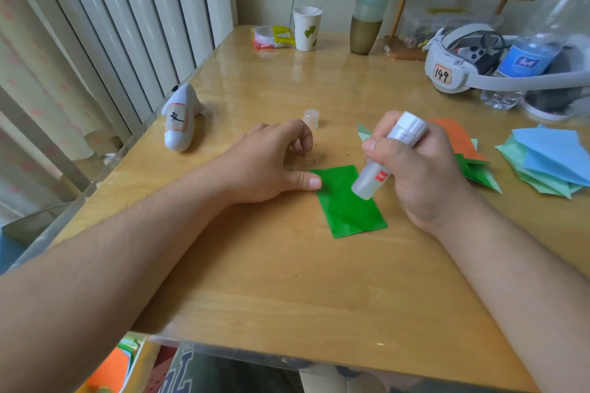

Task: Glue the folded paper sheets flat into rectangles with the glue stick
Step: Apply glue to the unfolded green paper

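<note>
A green folded paper rectangle (pixel 348 204) lies flat on the wooden table (pixel 287 281). My left hand (pixel 271 163) rests beside it, the thumb pressing the paper's upper left edge, the other fingers loosely curled above the table. My right hand (pixel 418 169) grips a white glue stick (pixel 383 163), tilted, its lower end touching the green paper near the upper right. The clear cap (pixel 311 118) of the glue stick stands on the table behind my left hand.
Folded orange and green sheets (pixel 463 147) and a pile of blue and mint sheets (pixel 549 163) lie at the right. A white controller (pixel 180 121) lies at the left. A paper cup (pixel 306 29), headset (pixel 463 64) and water bottle (pixel 536 51) stand at the back.
</note>
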`<state>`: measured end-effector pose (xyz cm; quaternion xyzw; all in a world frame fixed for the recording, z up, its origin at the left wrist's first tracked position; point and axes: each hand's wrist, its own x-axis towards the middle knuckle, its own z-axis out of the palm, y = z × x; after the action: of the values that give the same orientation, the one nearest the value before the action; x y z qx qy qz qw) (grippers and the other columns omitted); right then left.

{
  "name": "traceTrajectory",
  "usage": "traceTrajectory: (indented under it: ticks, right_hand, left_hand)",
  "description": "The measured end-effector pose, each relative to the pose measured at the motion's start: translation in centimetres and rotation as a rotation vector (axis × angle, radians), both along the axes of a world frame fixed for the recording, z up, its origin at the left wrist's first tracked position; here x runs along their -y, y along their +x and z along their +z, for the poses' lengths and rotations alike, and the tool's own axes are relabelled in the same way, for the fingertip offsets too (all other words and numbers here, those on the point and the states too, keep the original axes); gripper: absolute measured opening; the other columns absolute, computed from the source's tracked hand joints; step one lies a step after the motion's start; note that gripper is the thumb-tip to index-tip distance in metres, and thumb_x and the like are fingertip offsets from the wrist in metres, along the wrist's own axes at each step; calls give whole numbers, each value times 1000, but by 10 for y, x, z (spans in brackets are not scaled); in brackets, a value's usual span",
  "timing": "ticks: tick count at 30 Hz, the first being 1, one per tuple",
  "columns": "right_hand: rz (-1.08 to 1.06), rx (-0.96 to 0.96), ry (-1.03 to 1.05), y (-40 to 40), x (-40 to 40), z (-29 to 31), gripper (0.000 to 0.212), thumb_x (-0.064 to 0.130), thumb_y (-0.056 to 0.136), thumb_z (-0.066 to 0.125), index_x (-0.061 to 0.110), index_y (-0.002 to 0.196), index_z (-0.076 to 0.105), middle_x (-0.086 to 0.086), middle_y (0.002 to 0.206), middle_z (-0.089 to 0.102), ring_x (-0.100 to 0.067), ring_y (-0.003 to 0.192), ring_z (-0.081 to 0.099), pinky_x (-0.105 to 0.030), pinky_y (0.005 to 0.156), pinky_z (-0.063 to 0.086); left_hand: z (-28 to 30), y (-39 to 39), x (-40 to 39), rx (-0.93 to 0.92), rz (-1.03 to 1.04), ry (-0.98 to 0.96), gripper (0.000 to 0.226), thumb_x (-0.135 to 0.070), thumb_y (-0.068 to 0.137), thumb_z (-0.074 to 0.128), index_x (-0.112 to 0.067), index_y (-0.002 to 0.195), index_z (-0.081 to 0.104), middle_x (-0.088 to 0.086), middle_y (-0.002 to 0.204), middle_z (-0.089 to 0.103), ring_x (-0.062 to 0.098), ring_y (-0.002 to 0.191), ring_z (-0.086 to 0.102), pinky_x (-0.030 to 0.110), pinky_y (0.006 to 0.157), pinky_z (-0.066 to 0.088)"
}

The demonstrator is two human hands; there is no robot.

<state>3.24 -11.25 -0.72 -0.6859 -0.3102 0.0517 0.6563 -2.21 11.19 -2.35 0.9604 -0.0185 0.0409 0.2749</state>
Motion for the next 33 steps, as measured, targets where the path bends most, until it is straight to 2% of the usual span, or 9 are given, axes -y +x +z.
traceTrajectory:
  ticks: [2,4,6,9,15,19,24,29,33]
  right_hand:
    - [-39,78,-70,3,-2,2,27,26,77,71,11,68,50,7,54,46,-8,57,43,-22,57,37]
    - [-74,193,-262,6,-6,8,25,30,82,71,13,72,56,7,56,57,-12,58,49,-30,58,41]
    - [-64,306,-559,8,-12,18,28,42,84,74,18,77,60,2,67,65,-17,65,56,-37,63,47]
    - [-5,384,-777,5,-24,28,27,46,83,73,21,80,62,8,74,66,-11,71,56,-28,63,46]
    - [45,356,-744,3,-34,20,25,39,82,73,18,76,61,3,72,64,-14,70,56,-35,64,47]
    - [64,332,-721,2,-33,10,25,37,81,73,16,76,60,3,69,60,-10,62,49,-29,58,40]
    - [60,353,-668,4,-37,4,26,38,82,73,17,77,58,0,73,62,-14,68,52,-30,61,41]
    - [-24,416,-611,8,-46,-1,27,37,83,74,16,78,57,-1,73,61,-17,72,53,-29,63,41]
    - [-170,441,-505,13,-44,-3,28,35,86,74,14,77,58,-2,63,57,-18,66,51,-32,60,41]
  left_hand:
    - [5,-3,-3,13,4,-80,43,-52,81,82,-35,104,50,-21,101,57,-1,95,50,20,80,38]
    - [8,-7,-3,3,-3,-110,45,-49,79,85,-35,104,50,-20,100,57,-4,88,51,17,77,41]
    - [8,-10,-1,-38,-44,-61,57,-56,70,85,-39,107,46,-18,107,52,1,98,47,19,84,40]
    - [5,-12,4,-141,-95,127,77,-77,54,71,-46,114,34,-13,122,42,16,122,34,32,104,35]
    - [3,-14,8,-131,-56,150,80,-82,58,64,-41,116,29,-15,127,40,16,126,30,41,112,35]
    - [0,-12,14,-84,-14,117,78,-72,68,73,-36,120,28,-17,127,38,14,122,30,33,107,30]
    - [-2,-10,16,-74,20,115,95,-74,60,77,-31,128,26,-12,129,36,17,120,32,30,102,28]
    - [-2,-10,16,-83,27,118,112,-80,51,70,-30,140,23,-9,136,33,18,127,30,30,104,25]
    - [-2,-9,15,-92,28,122,110,-80,51,70,-32,139,24,-9,137,32,18,128,29,32,106,25]
